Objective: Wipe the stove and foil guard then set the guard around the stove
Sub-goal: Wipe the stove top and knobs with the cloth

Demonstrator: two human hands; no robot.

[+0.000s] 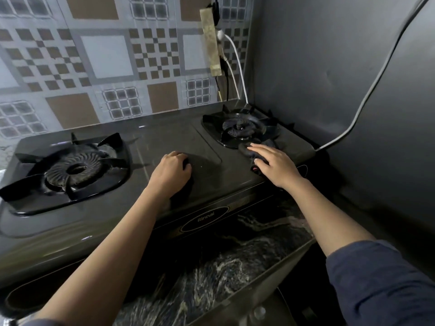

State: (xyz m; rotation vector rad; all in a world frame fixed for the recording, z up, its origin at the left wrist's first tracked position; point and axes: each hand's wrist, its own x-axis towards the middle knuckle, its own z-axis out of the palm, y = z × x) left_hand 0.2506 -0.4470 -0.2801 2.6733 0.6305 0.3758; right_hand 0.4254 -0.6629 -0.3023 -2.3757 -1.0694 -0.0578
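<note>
A dark two-burner gas stove sits on a marbled black counter. My left hand rests on the stove's flat middle with its fingers curled under and nothing visible in it. My right hand lies with straight fingers on a dark cloth, pressing it to the stove top just in front of the right burner. The left burner with its pan support is at the left. A crinkled silver edge shows at the far left; I cannot tell if it is the foil guard.
A patterned tile-look wall stands behind the stove and a grey wall closes the right side. A power strip with cables hangs above the right burner. A grey cable runs down to the stove's right edge.
</note>
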